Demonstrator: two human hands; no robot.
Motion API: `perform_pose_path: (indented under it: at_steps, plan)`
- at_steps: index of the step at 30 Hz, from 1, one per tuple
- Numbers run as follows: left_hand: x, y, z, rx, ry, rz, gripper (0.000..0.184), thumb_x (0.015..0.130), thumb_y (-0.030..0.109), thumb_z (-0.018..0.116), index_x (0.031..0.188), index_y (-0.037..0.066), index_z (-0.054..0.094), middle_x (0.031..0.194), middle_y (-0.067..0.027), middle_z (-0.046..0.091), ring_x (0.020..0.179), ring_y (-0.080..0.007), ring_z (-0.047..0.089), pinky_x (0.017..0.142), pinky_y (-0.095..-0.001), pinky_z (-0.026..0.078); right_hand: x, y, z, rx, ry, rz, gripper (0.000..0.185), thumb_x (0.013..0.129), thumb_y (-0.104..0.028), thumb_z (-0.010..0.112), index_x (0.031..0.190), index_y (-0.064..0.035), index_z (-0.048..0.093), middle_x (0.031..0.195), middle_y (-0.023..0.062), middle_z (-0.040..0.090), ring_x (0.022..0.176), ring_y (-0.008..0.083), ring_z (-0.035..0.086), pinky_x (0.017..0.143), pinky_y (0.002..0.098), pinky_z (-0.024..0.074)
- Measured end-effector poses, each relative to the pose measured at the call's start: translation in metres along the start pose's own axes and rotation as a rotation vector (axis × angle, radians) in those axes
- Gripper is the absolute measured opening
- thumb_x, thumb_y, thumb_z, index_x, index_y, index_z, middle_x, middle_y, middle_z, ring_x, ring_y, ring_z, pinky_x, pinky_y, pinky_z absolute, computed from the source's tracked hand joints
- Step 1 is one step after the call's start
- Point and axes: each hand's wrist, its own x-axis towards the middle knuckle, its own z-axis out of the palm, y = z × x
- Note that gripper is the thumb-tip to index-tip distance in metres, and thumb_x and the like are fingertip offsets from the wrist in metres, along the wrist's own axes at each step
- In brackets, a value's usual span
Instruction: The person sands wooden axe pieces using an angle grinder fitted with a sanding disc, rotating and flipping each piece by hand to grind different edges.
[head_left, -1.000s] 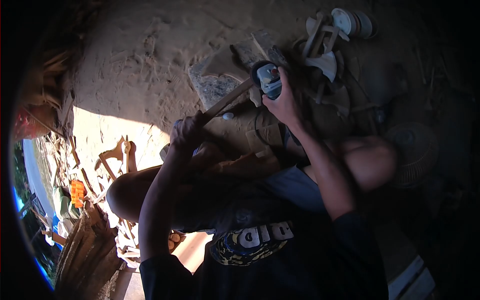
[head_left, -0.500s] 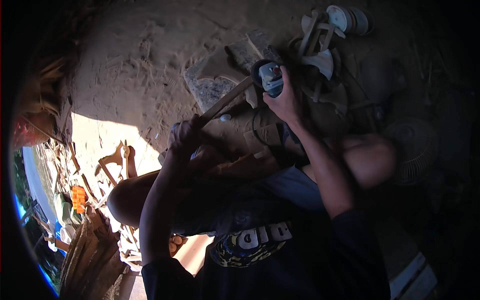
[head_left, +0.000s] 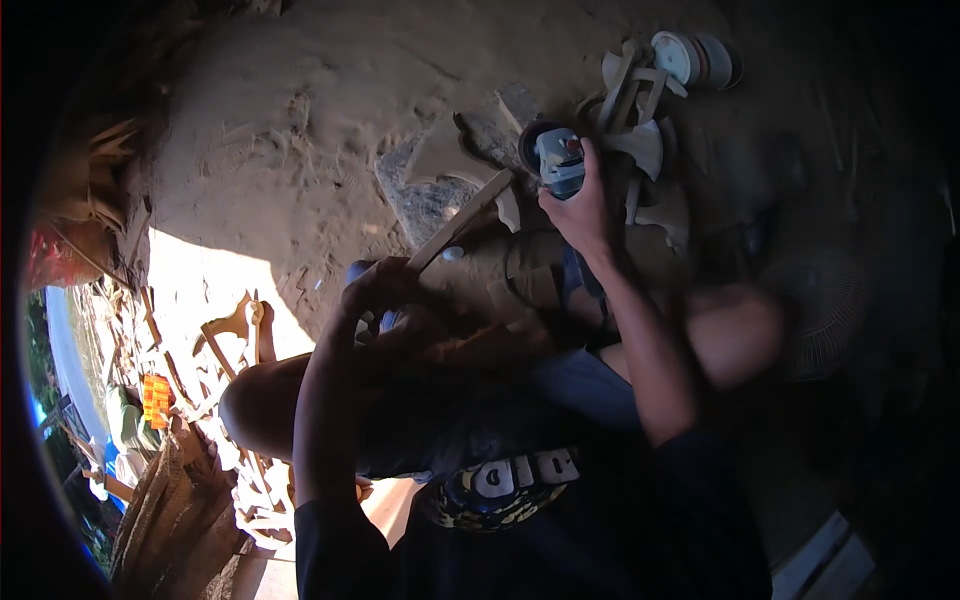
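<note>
My right hand (head_left: 582, 208) is wrapped round an angle grinder (head_left: 560, 162), whose dark disc faces left. In my left hand (head_left: 378, 288) is the near end of a long, narrow strip of wood (head_left: 458, 220). The strip slants up and right, its far end just short of the grinder disc, with a gap between them. Beneath and behind the strip lies a curved, flat wooden piece (head_left: 440, 152) on a rough stone slab (head_left: 408, 196). The fingers of my left hand are partly in shadow.
Several cut wooden pieces (head_left: 640, 145) lie to the right of the grinder, near a white bucket (head_left: 678, 60) on its side. A fan guard (head_left: 825, 310) stands in shadow at right. Wood scraps (head_left: 240, 325) and a brown sack (head_left: 165, 510) are at left.
The grinder has moved slightly right and down, away from the strip's end, opening a gap. The strip's far end now shows fully. The whole view has also shifted a little.
</note>
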Motion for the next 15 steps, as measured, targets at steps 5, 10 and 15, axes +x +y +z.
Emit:
perform_pose_path:
  at_steps: [5, 10, 15]
  plan:
    - [0.019, -0.035, -0.002, 0.428, 0.235, 0.195, 0.029, 0.088, 0.014, 0.062, 0.114, 0.002, 0.067, 0.077, -0.018, 0.069, 0.072, -0.0305, 0.07, 0.064, -0.0424, 0.055, -0.007, -0.029, -0.032, -0.102, -0.026, -0.109, 0.09, 0.075, -0.025, 0.08, 0.151, -0.0113, 0.035, 0.133, 0.026, 0.059, 0.118, 0.0426, 0.061, 0.097, 0.049, 0.0499]
    - [0.001, 0.037, -0.006, 0.689, 0.497, 0.061, 0.022, 0.095, 0.021, 0.049, 0.109, 0.013, 0.065, 0.081, -0.024, 0.068, 0.076, -0.0429, 0.069, 0.062, -0.0514, 0.054, -0.032, -0.057, -0.045, -0.073, -0.215, -0.177, 0.088, 0.076, -0.02, 0.079, 0.152, -0.0103, 0.036, 0.135, 0.0243, 0.06, 0.119, 0.0429, 0.06, 0.097, 0.0474, 0.0505]
    - [-0.006, 0.056, 0.004, 0.817, 0.608, -0.027, 0.021, 0.098, 0.024, 0.048, 0.111, 0.018, 0.063, 0.081, -0.0214, 0.07, 0.075, -0.0418, 0.07, 0.063, -0.0542, 0.055, -0.051, -0.045, -0.015, 0.122, -0.39, -0.158, 0.089, 0.077, -0.011, 0.077, 0.154, -0.0066, 0.033, 0.141, 0.0257, 0.054, 0.13, 0.0404, 0.055, 0.106, 0.0432, 0.0447]
